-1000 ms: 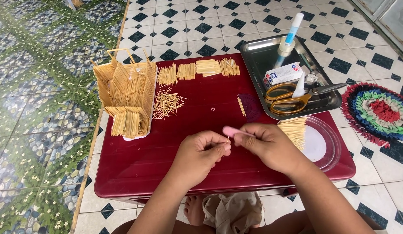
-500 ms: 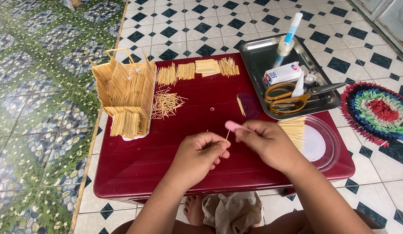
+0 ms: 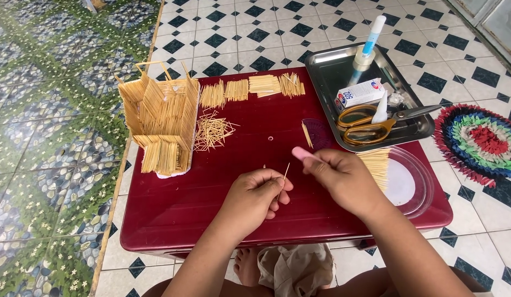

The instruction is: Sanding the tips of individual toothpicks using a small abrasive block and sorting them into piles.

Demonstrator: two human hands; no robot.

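Observation:
My left hand (image 3: 255, 198) pinches a thin wooden toothpick (image 3: 286, 171) upright over the dark red table (image 3: 173, 214). Just to its right, my right hand (image 3: 343, 179) grips a small pink cutter (image 3: 302, 154), whose tip points left toward the toothpick. A small wooden model built of toothpicks (image 3: 159, 121) stands at the table's left. Under my right hand lies a bundle of toothpicks (image 3: 375, 165) on a clear plastic lid (image 3: 412, 184).
Glued toothpick panels (image 3: 250, 88) line the far edge; a loose toothpick heap (image 3: 211, 131) lies beside the model. A steel tray (image 3: 332, 71) at the right holds yellow-handled scissors (image 3: 371, 124), a glue bottle (image 3: 368, 47) and a small box (image 3: 360, 93). A round colourful mat (image 3: 481, 140) lies on the tiled floor.
My hands have drawn slightly apart. The toothpick now stands clear in my left fingers, and the pink cutter has lifted a little away from it.

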